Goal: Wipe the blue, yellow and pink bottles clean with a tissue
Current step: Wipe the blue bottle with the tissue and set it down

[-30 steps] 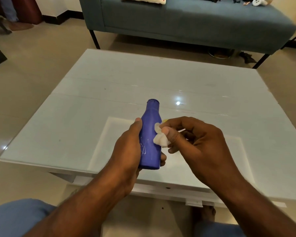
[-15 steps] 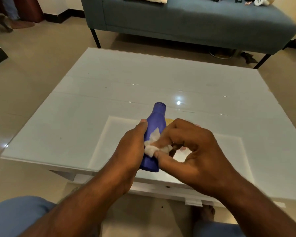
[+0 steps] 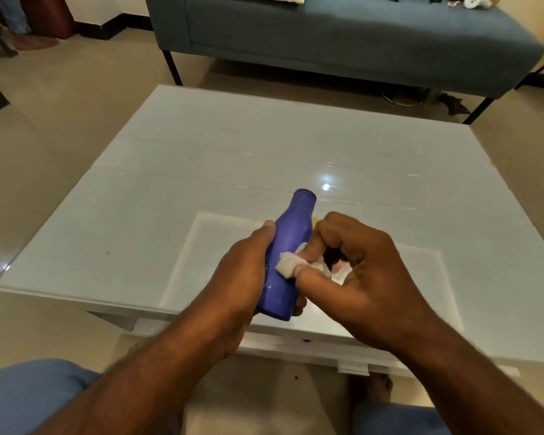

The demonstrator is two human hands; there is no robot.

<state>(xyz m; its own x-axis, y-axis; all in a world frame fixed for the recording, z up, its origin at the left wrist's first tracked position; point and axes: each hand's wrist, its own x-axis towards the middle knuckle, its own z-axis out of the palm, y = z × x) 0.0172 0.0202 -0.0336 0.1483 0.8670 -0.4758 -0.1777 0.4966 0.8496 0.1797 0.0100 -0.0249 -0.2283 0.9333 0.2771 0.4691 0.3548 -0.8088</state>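
Observation:
My left hand (image 3: 242, 274) grips the lower body of the blue bottle (image 3: 291, 233), which tilts with its open neck pointing away over the white table (image 3: 201, 171). My right hand (image 3: 358, 277) pinches a small white tissue (image 3: 288, 265) between thumb and forefinger and presses it against the bottle's side. A sliver of the yellow bottle (image 3: 315, 220) shows just behind my right knuckles, and a bit of pink (image 3: 338, 267) peeks through the gap under my curled fingers. Both are mostly hidden by my right hand.
A blue-grey sofa (image 3: 343, 36) on thin dark legs stands beyond the table's far edge. My knees in blue trousers (image 3: 29, 400) sit below the near edge. Beige tiled floor (image 3: 60, 120) surrounds the table.
The right hand has slid the tissue along the bottle's side, from up near the shoulder to lower on the body. The bottle's neck has tipped slightly to the right.

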